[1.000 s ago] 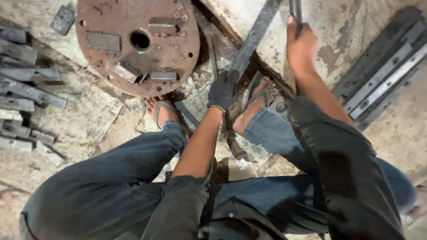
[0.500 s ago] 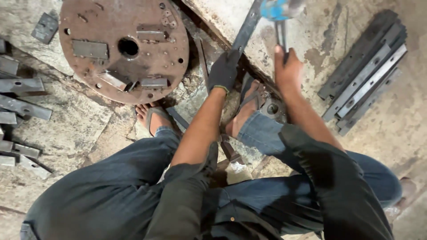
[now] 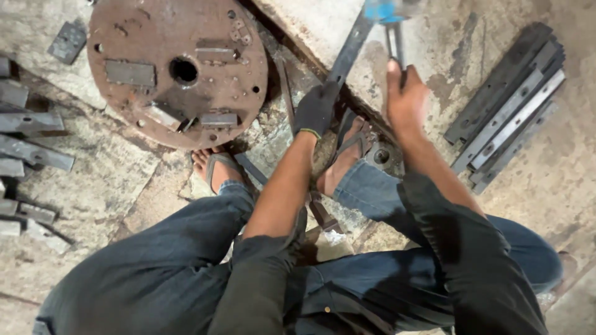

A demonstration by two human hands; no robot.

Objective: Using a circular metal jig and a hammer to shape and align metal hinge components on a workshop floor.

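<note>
Head view looks straight down on a person squatting on a rough concrete floor [image 3: 93, 180], knees in dark jeans filling the lower frame. The left hand [image 3: 316, 108], in a dark glove, is closed on the near end of a long flat steel bar [image 3: 349, 46] that runs up and away across a raised concrete slab [image 3: 323, 25]; it pins the bar in place there. The right hand [image 3: 406, 99], bare, is clenched around the dark handle of a hammer [image 3: 392, 37], whose blue head is blurred at the top edge, directly above the far part of the bar. As a judgement, the hammering on this bar is mid-course: the bar lies flat and gripped, the hammer is poised over it, and nothing shows it finished or laid aside. To the right a stack of similar long bars [image 3: 506, 108] lies well apart on the floor; whether those are done or waiting cannot be told. On the left, short steel pieces [image 3: 34, 152] lie in a loose row, and a rusty round plate [image 3: 177, 68] with small blocks on it rests just beyond the sandalled left foot [image 3: 217, 167]. The right foot [image 3: 347, 155] sits just below the gloved hand.
</note>
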